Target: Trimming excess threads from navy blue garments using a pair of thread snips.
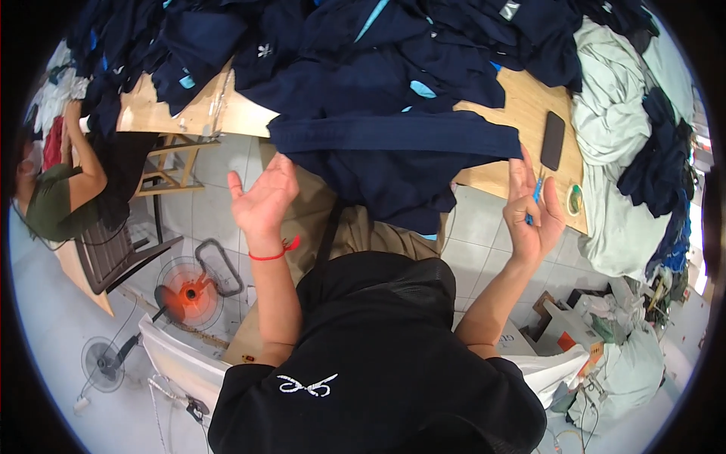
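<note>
A navy garment (378, 170) hangs over the table's near edge, its wide band (401, 135) stretched sideways between my two hands. My left hand (265, 200) is palm up with the thumb spread. Its fingertips go under the band's left end and are hidden by the cloth. My right hand (535, 216) has blue-handled thread snips (538, 189) held in its curled fingers, the metal tip pointing away from me. Its outstretched fingers touch the band's right end.
Navy garments (318, 45) are heaped across the wooden table (522, 98). A dark phone (553, 141) and a small round container (575, 198) lie at the right. Beyond hangs pale green cloth (612, 98). At left are a seated person (60, 181) and an orange-centred fan (190, 293).
</note>
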Available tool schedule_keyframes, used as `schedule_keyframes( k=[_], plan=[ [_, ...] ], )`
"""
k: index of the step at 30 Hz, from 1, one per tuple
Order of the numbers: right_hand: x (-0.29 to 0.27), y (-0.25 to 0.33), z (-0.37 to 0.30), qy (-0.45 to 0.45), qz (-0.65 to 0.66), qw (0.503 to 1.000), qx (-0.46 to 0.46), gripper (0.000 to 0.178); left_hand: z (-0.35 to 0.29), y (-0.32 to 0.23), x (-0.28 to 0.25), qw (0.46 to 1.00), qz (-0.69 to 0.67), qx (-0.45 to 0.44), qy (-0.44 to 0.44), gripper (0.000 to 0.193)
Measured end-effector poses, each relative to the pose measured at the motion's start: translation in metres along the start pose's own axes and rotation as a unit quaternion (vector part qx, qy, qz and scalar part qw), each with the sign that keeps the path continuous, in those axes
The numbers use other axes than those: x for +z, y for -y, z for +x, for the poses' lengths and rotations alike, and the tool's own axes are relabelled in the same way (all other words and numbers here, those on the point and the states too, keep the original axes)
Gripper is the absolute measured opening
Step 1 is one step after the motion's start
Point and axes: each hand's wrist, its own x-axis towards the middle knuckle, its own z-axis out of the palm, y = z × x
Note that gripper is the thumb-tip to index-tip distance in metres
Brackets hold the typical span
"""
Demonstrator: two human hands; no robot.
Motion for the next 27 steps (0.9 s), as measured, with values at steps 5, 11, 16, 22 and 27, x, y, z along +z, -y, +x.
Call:
schedule_keyframes(
  k=[5, 11, 16, 22, 27],
  plan=[
    [-0.007, 0.009, 0.007, 0.002, 0.022, 1.0, 0.001, 0.071, -0.001, 0.019, 0.01, 1.0, -0.008, 0.01, -0.005, 0.116],
    [-0.017, 0.022, 0.013, -0.052, -0.017, 0.998, -0.04, 0.068, 0.0, 0.045, 0.02, 1.0, 0.021, -0.021, -0.008, 0.11],
    [-0.047, 0.048, 0.033, -0.071, -0.055, 0.991, -0.098, 0.067, -0.004, 0.079, 0.022, 0.981, 0.159, -0.1, 0.057, 0.097],
    [-0.067, 0.06, 0.037, -0.041, -0.117, 0.986, -0.107, 0.062, -0.014, 0.096, 0.023, 0.887, 0.455, -0.067, 0.051, 0.07],
    [-0.071, 0.062, 0.035, 0.16, -0.27, 0.947, -0.066, 0.055, -0.014, 0.082, 0.021, 0.819, 0.559, -0.079, 0.102, 0.062]
  ],
)
